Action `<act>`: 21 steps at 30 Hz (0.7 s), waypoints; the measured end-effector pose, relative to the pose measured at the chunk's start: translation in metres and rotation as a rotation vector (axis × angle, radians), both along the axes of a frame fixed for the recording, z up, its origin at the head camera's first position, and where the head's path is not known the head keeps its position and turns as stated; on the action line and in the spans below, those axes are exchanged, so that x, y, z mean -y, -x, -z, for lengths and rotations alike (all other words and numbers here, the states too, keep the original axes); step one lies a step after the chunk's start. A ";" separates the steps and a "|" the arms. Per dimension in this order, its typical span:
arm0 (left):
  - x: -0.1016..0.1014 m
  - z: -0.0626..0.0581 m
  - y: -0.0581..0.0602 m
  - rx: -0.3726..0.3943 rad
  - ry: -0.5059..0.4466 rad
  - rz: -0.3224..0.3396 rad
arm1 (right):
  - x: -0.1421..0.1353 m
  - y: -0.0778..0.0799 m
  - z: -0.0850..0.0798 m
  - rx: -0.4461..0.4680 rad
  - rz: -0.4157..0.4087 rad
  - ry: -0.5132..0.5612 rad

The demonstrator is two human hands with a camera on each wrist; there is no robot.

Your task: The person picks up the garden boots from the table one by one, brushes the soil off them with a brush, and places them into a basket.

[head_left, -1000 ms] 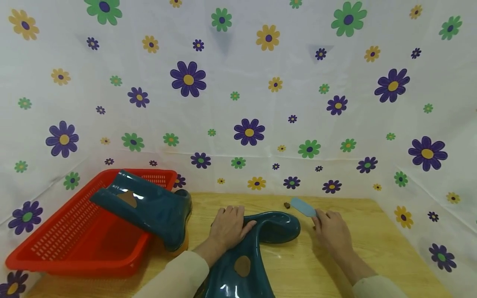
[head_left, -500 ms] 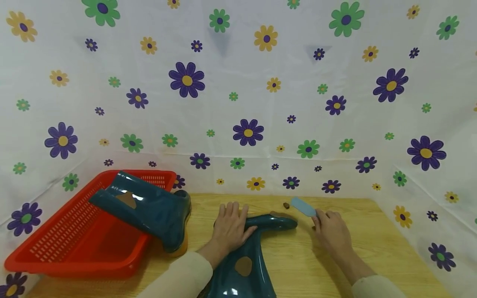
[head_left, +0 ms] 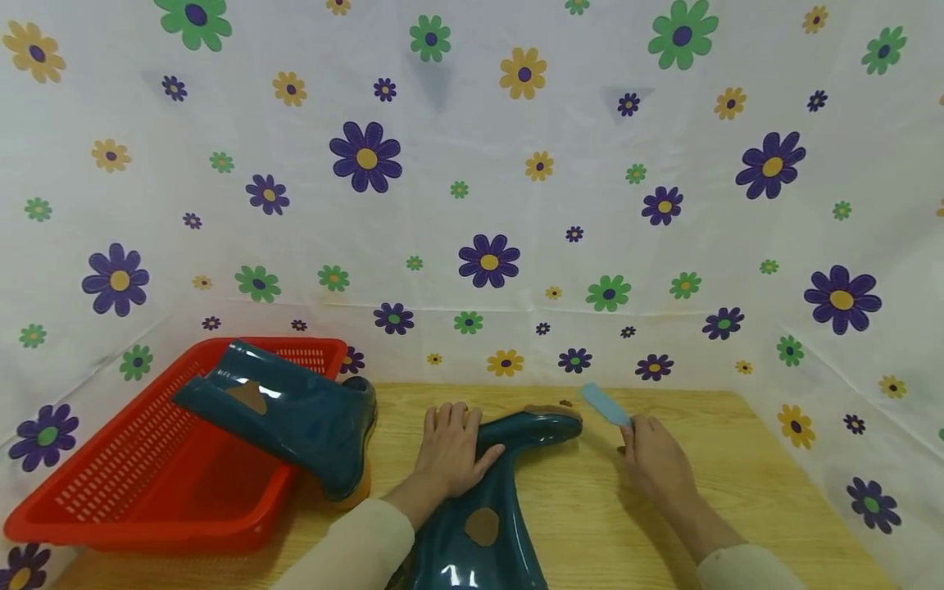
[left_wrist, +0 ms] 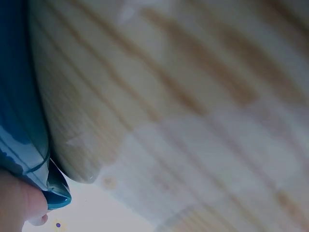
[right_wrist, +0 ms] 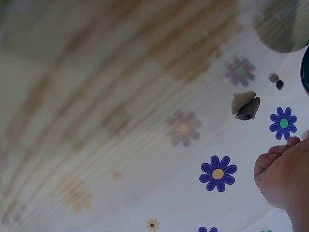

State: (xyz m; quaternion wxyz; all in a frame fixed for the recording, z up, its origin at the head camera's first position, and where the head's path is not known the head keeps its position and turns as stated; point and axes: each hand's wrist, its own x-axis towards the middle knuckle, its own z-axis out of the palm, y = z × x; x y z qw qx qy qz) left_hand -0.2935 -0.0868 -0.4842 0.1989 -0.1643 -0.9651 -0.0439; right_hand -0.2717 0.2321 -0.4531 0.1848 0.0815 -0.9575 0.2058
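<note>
A glossy dark teal rain boot (head_left: 509,492) lies on its side at the front middle, toe pointing right. My left hand (head_left: 453,451) grips it at the ankle, thumb on the near side; in the left wrist view, part of that hand (left_wrist: 19,200) shows against the boot (left_wrist: 17,92). A brown mud-like patch (head_left: 483,526) sits on the shaft, another on the foot's far edge. My right hand (head_left: 660,459) holds a light blue flat scraper (head_left: 605,405) right of the toe, blade pointing away. In the right wrist view, the scraper is mostly hidden behind the hand (right_wrist: 285,169).
A second teal boot (head_left: 310,418) with a brown patch leans over the red plastic basket (head_left: 177,524) at left. Small brown lumps (head_left: 565,402) lie beyond the toe; larger lumps (right_wrist: 245,106) show in the right wrist view. A flowered cloth (head_left: 487,205) backs the wooden table (head_left: 708,459).
The boot's foot has rolled under my left hand, bringing the brown patch on its far edge into view. My right hand has stayed nearly in place, the scraper slightly turned.
</note>
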 end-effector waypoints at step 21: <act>0.001 -0.003 0.002 0.009 0.055 0.003 | 0.045 0.006 0.001 -0.715 -0.320 -0.226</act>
